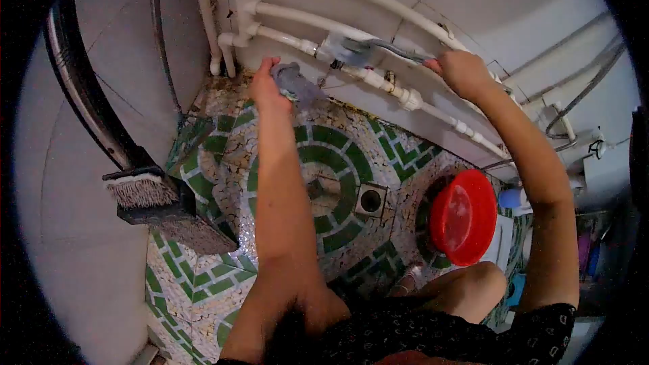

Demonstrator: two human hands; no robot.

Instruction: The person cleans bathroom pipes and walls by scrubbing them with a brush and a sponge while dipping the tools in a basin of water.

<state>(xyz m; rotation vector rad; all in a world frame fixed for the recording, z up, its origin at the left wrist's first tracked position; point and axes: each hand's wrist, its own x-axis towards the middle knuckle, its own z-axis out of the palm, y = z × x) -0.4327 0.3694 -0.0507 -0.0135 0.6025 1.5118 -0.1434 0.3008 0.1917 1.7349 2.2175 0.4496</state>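
Note:
My right hand [463, 76] grips the grey handle of a scrub brush [391, 48]. The brush head is blurred and lies over the white pipes [378, 80] along the wall; whether it touches them I cannot tell. Lower and to the left, my left hand [268, 88] is closed around a crumpled greyish rag [296, 83], held out near the wall by the pipe ends. Part of the rag is smeared by motion, and its lower edge hangs above the floor.
A red basin [466, 220] stands tilted on the right, by my bent knee. In the patterned tile floor is a square drain [371, 201]. At left, a long-handled floor brush [145, 192] leans against the wall. Grey hoses [585, 98] run along the right wall.

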